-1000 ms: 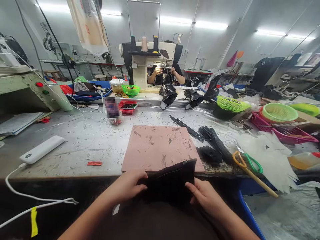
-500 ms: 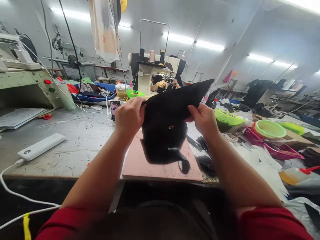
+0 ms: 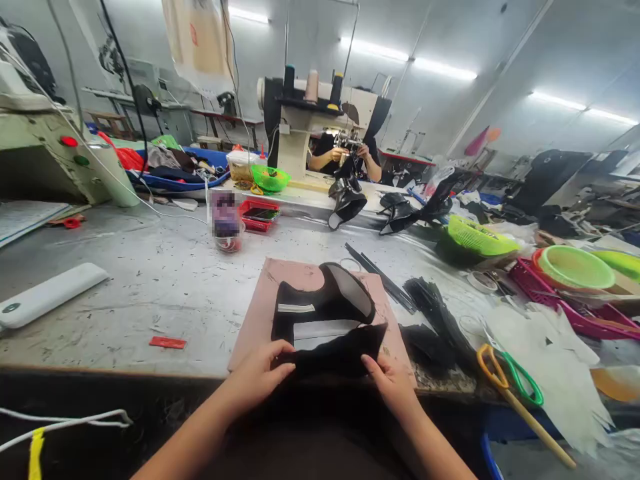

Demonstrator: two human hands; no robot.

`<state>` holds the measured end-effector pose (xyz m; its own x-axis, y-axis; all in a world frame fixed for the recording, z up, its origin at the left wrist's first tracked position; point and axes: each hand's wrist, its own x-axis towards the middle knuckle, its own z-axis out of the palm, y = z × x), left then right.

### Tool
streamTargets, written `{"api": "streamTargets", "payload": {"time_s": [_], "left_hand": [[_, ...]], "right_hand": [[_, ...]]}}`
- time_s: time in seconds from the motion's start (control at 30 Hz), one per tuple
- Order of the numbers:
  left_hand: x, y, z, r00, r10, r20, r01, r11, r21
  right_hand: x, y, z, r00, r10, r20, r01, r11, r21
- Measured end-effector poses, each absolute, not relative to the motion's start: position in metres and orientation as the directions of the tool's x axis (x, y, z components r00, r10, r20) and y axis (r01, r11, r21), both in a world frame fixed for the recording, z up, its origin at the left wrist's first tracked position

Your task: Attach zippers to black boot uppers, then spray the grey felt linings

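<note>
A black shoe upper (image 3: 325,320) lies on the pink cutting mat (image 3: 260,313) at the table's near edge, its opening turned away from me and pale strips showing inside. My left hand (image 3: 260,375) pinches its near left edge. My right hand (image 3: 387,380) pinches its near right edge. Both hands are closed on the piece, at the table's front edge.
Black strips (image 3: 435,313) lie right of the mat, with scissors (image 3: 507,373), white cut pieces (image 3: 550,353) and green and pink baskets (image 3: 575,267) beyond. A white power bank (image 3: 47,293) and red tag (image 3: 167,343) lie left. Across the table, a person works at a sewing machine (image 3: 310,120).
The black upper was at my lap, was lifted up in front of me, and now rests on the pink mat with both hands still on its near edge.
</note>
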<state>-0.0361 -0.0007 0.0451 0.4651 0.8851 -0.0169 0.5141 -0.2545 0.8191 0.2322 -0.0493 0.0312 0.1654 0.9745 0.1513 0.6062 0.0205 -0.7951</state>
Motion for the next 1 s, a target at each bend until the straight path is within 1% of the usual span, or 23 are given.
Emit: {"api": "streamTargets", "payload": {"time_s": [0.03,0.07,0.13,0.17,0.2,0.23,0.27,0.3,0.33,0.37,0.4,0.43,0.5,0.57,0.63,0.67,0.7,0.77,0.83,0.87,0.93,0.97,1.0], "left_hand": [[-0.032,0.003,0.042,0.454,0.888,-0.072,0.509,-0.192,0.839],[-0.029,0.007,0.04,0.446,0.889,-0.101,0.498,-0.152,0.854],[-0.024,0.016,0.036,0.429,0.895,-0.12,0.482,-0.115,0.868],[-0.022,0.021,0.034,0.422,0.898,-0.125,0.486,-0.108,0.868],[-0.02,0.024,0.031,0.419,0.899,-0.13,0.494,-0.106,0.863],[-0.018,0.026,0.029,0.419,0.898,-0.132,0.504,-0.109,0.857],[-0.017,0.027,0.026,0.422,0.897,-0.133,0.512,-0.114,0.851],[-0.016,0.026,0.024,0.424,0.896,-0.132,0.522,-0.122,0.844],[-0.015,0.025,0.023,0.425,0.895,-0.132,0.534,-0.131,0.835],[-0.015,0.023,0.022,0.427,0.894,-0.133,0.551,-0.141,0.822],[-0.015,0.021,0.023,0.431,0.892,-0.138,0.574,-0.153,0.804],[-0.017,0.02,0.024,0.438,0.887,-0.146,0.601,-0.169,0.781],[-0.025,0.02,0.03,0.464,0.869,-0.169,0.656,-0.21,0.725],[-0.036,0.027,0.039,0.473,0.856,-0.208,0.704,-0.226,0.673],[-0.044,0.044,0.047,0.41,0.885,-0.219,0.746,-0.187,0.639],[-0.045,0.055,0.05,0.354,0.915,-0.194,0.751,-0.154,0.642],[-0.044,0.066,0.051,0.301,0.943,-0.145,0.727,-0.128,0.674],[-0.034,0.088,0.053,0.238,0.971,-0.028,0.612,-0.127,0.781],[-0.02,0.101,0.053,0.252,0.966,0.058,0.473,-0.176,0.864],[-0.013,0.101,0.054,0.28,0.955,0.095,0.419,-0.211,0.883],[-0.008,0.09,0.054,0.391,0.898,0.2,0.36,-0.349,0.865],[-0.008,0.078,0.052,0.465,0.843,0.27,0.336,-0.451,0.827],[-0.011,0.065,0.05,0.536,0.773,0.34,0.322,-0.559,0.764]], "right_hand": [[0.232,-0.053,0.027,0.237,0.963,0.131,0.608,-0.042,-0.793],[0.23,-0.055,0.024,0.327,0.933,0.153,0.612,-0.085,-0.786],[0.223,-0.059,0.026,0.469,0.835,0.289,0.643,-0.098,-0.76],[0.218,-0.059,0.03,0.471,0.797,0.378,0.68,-0.055,-0.731],[0.211,-0.059,0.034,0.407,0.79,0.459,0.727,0.025,-0.687],[0.202,-0.058,0.04,0.285,0.811,0.511,0.761,0.133,-0.635],[0.193,-0.056,0.046,0.128,0.844,0.521,0.76,0.253,-0.598],[0.182,-0.052,0.052,-0.03,0.87,0.492,0.72,0.36,-0.593],[0.172,-0.047,0.057,-0.159,0.884,0.439,0.66,0.426,-0.619],[0.162,-0.041,0.06,-0.239,0.896,0.375,0.598,0.44,-0.67],[0.153,-0.034,0.061,-0.271,0.915,0.3,0.541,0.403,-0.738],[0.145,-0.027,0.061,-0.262,0.94,0.22,0.487,0.325,-0.811],[0.136,-0.014,0.056,-0.197,0.98,0.027,0.37,0.1,-0.923],[0.132,-0.005,0.049,-0.162,0.974,-0.155,0.253,-0.111,-0.961],[0.132,0.0,0.044,-0.17,0.946,-0.276,0.177,-0.246,-0.953],[0.132,0.001,0.043,-0.172,0.934,-0.312,0.157,-0.286,-0.945],[0.132,0.001,0.043,-0.168,0.926,-0.337,0.145,-0.315,-0.938],[0.132,0.002,0.044,-0.149,0.915,-0.376,0.114,-0.361,-0.925],[0.133,0.004,0.047,-0.122,0.907,-0.403,0.04,-0.402,-0.915],[0.134,0.005,0.047,-0.11,0.904,-0.412,-0.009,-0.416,-0.909],[0.135,0.007,0.047,-0.092,0.904,-0.417,-0.115,-0.425,-0.898],[0.135,0.007,0.046,-0.074,0.907,-0.414,-0.147,-0.421,-0.895],[0.134,0.008,0.045,-0.043,0.91,-0.412,-0.152,-0.414,-0.898]]}}
